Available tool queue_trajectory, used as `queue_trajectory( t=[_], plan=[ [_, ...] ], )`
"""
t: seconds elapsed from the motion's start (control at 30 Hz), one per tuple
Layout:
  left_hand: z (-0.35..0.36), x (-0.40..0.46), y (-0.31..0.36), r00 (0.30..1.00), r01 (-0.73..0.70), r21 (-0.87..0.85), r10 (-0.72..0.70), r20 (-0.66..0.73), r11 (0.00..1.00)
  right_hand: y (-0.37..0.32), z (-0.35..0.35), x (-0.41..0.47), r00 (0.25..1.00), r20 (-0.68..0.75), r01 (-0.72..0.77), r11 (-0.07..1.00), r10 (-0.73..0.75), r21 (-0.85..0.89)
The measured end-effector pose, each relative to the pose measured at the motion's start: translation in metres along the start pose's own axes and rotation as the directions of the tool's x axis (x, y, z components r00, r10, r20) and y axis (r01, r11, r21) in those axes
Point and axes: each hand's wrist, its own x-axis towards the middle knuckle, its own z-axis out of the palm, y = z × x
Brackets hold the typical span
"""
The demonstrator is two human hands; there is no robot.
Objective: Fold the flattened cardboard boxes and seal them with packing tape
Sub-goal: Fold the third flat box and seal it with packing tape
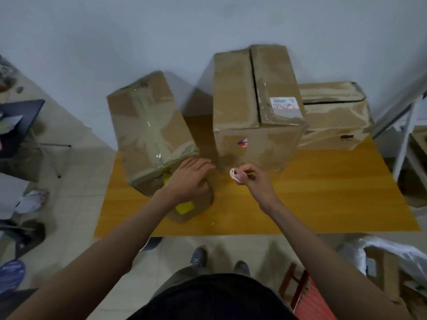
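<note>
Under left hand [189, 181], taped, creased box [150, 135]

dim, bluish light | soft overall blur | wide-angle bending at edges

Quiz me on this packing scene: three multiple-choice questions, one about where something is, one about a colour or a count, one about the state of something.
1. Where does the left hand rest?
A. on the tilted box at the left
B. on the floor
C. on the white wall

2. How many cardboard boxes stand on the table?
A. one
B. three
C. six

3. What state is the top of the middle box in?
A. flaps folded shut with a dark open seam
B. flaps standing straight up
C. crushed flat

Answers:
1 A, the hand lies on the near end of the left box.
2 B, left, middle and right box.
3 A, a dark gap runs between the closed flaps.
</note>
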Motion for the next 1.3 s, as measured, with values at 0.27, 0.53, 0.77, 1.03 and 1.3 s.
queue_trajectory(
  t=[0.27,0.53,0.77,1.03,1.3],
  plan=[
    [-0.012,-0.072,-0.065,0.985,0.104,-0.112,-0.118,-0.129,0.988,-0.029,0.093,0.004,0.98,0.199,-0.022,1.0,0.019,0.015],
    [-0.001,-0.111,-0.072,0.953,0.164,-0.22,-0.212,-0.218,0.962,-0.036,0.132,0.002,0.955,0.283,-0.097,0.995,0.092,0.003],
    [0.018,-0.12,-0.057,0.912,0.321,-0.319,-0.382,-0.149,0.892,-0.04,0.144,0.007,0.958,0.244,-0.136,0.988,0.15,-0.074],
    [0.027,-0.108,-0.05,0.88,0.399,-0.41,-0.468,-0.079,0.82,-0.039,0.148,0.003,0.967,0.234,-0.062,0.986,0.098,-0.154],
    [0.038,-0.093,-0.045,0.742,0.497,-0.758,-0.659,0.12,0.421,-0.044,0.146,0.014,0.952,0.25,0.283,0.826,-0.178,-0.488]
  ],
)
